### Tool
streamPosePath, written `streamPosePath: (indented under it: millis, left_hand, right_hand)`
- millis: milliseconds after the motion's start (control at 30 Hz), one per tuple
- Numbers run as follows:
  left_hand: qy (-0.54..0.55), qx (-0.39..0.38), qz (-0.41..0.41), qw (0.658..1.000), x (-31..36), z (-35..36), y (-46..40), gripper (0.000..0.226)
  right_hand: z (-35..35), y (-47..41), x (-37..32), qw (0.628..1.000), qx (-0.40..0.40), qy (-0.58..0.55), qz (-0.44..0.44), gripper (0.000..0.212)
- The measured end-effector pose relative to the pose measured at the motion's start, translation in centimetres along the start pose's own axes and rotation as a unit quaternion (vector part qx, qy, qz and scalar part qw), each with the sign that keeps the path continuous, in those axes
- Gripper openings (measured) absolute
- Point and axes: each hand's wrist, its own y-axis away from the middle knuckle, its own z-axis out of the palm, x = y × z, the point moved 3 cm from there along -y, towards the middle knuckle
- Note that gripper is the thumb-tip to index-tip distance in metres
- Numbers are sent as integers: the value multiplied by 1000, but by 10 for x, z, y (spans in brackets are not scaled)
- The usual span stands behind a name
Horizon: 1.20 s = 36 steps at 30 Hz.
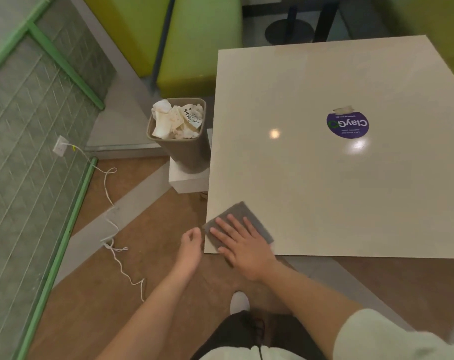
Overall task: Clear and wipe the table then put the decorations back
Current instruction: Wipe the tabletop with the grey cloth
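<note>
- A grey cloth (236, 224) is pressed flat on the near left corner of the bench (337, 178) by the right hand (242, 245); fingers are kept straight, nothing grasped, likely so pressure is spread for wiping.
- The left hand (190, 242) is held just off the bench edge beside the cloth, loosely curled, holding nothing, possibly placed to catch crumbs.
- A bin (177, 133) full of crumpled paper is set beside the bench, so clearing looks done.
- No decorations are seen; only a round sticker (347, 125) is on the bench.
</note>
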Motion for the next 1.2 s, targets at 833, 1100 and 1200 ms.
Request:
streamPosePath:
  millis: [833, 1100, 1200]
  left_hand:
    - [100, -28, -29, 994, -9, -18, -3, 54]
    - [77, -15, -21, 997, -11, -20, 3, 51]
    - [40, -20, -5, 999, -6, -11, 6, 48]
  right_hand:
    - [-25, -84, -7, 997, -51, 54, -32, 50]
    - [3, -6, -29, 982, -16, 91, -162, 51]
    - [-5, 26, 0, 990, -17, 79, -113, 81]
